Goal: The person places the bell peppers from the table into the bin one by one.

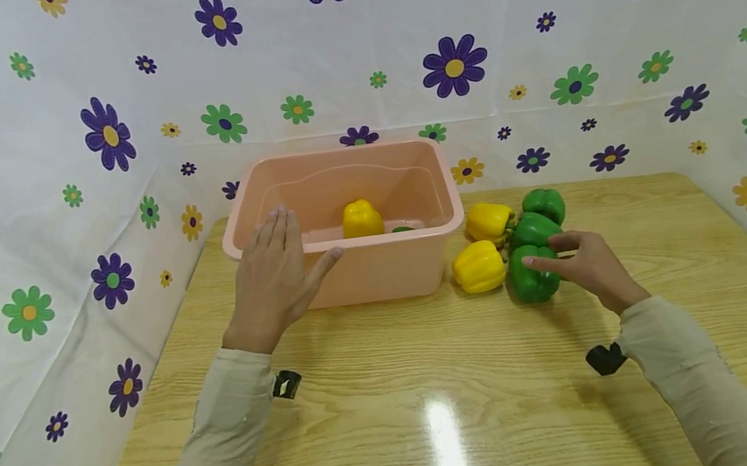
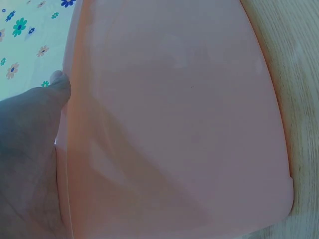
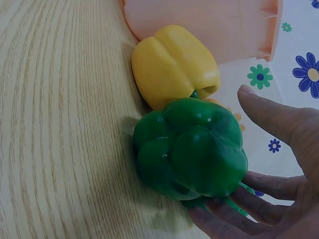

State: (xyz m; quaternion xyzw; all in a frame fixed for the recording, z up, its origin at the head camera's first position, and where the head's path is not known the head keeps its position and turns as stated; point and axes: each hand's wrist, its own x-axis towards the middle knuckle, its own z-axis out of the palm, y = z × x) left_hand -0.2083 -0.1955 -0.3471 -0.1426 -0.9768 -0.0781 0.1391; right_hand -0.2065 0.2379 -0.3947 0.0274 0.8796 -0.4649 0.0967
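Note:
My left hand (image 1: 274, 276) rests on the front rim of a pink plastic bin (image 1: 385, 270), fingers straight, thumb spread along the edge. Inside the bin sits a yellow bell pepper (image 1: 363, 220); a sliver of something green (image 1: 403, 228) shows beside it. To the bin's right, my right hand (image 1: 591, 268) reaches around the nearest green bell pepper (image 1: 532, 283). In the right wrist view its thumb stands apart from that green pepper (image 3: 189, 149), while the fingers lie along the far side, perhaps touching it. A yellow bell pepper (image 3: 172, 64) lies right against the green one.
Behind the nearest peppers are another yellow pepper (image 1: 488, 220) and two green ones, one in the middle (image 1: 535, 229) and one at the back (image 1: 543, 204). All stand on a wooden table (image 1: 378, 388). A flower-patterned cloth (image 1: 324, 60) hangs behind and at the sides.

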